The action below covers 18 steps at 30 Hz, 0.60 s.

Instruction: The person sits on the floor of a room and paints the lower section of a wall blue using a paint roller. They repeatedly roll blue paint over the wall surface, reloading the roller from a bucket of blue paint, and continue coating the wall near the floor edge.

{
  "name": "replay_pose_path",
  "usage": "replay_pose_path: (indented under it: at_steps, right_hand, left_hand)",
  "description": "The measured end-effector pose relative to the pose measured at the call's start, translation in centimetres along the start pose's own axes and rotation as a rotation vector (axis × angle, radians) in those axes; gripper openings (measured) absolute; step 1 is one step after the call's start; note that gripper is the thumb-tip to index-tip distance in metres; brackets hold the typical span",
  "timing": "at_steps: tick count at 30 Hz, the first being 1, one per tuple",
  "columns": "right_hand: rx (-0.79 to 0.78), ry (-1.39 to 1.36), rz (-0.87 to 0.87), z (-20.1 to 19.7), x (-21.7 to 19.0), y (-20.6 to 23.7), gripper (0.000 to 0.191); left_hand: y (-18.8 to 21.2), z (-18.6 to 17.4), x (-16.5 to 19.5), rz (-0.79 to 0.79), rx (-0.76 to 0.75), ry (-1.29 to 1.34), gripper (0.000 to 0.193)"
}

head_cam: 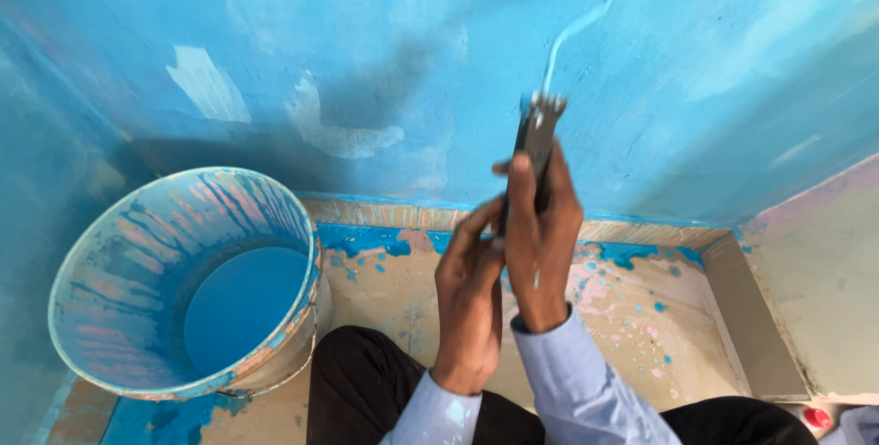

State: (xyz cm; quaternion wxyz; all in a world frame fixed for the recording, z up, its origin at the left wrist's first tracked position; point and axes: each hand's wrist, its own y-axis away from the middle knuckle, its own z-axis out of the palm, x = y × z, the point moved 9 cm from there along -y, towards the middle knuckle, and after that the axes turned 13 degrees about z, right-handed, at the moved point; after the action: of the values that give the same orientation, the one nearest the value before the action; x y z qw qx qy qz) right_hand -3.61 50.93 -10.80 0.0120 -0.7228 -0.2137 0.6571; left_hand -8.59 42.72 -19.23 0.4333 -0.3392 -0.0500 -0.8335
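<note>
Against the blue-painted wall [439, 60], at about twelve o'clock from the person, a paint roller [560, 33] is held up with both hands; its blurred roller head sits at the very top edge of the view and its bent wire arm runs down to a dark grip. The right hand [542, 244] is closed around that grip, thumb laid along it and pointing up. The left hand [469, 294] sits just below and to nine o'clock of the right one, touching it, its fingers curled toward the lower end of the grip; whether they actually close on the handle cannot be told from here. Both forearms wear light blue sleeves [586, 390], and dark trousers [366, 390] show at six o'clock.

At about eight o'clock from the hands, well apart from them, a paint bucket [119, 253] stands on the floor [641, 317], tilted slightly, with blue paint pooled in its bottom and streaks down its inner wall. The tan floor is spattered with blue and pink drops. A small red cap [817, 417] lies at four o'clock near the frame corner.
</note>
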Motion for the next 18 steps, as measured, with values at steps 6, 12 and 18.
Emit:
replay_pose_path:
  at_steps: [6, 12, 18]
  right_hand:
    - [0.011, -0.051, -0.055, 0.4, -3.2, -1.0, 0.046]
    - [-0.013, 0.011, 0.066, 2.4, 4.0, 1.8, 0.044]
    - [-0.028, 0.043, 0.155, 4.5, 12.5, 7.0, 0.047]
  left_hand:
    - [-1.6, 2.2, 2.3, 0.060, -0.037, 0.029, 0.042]
    - [1.0, -4.6, -0.9, 0.036, 0.138, 0.038, 0.038]
    - [5.1, -14.2, -6.7, -0.054, 0.358, 0.124, 0.031]
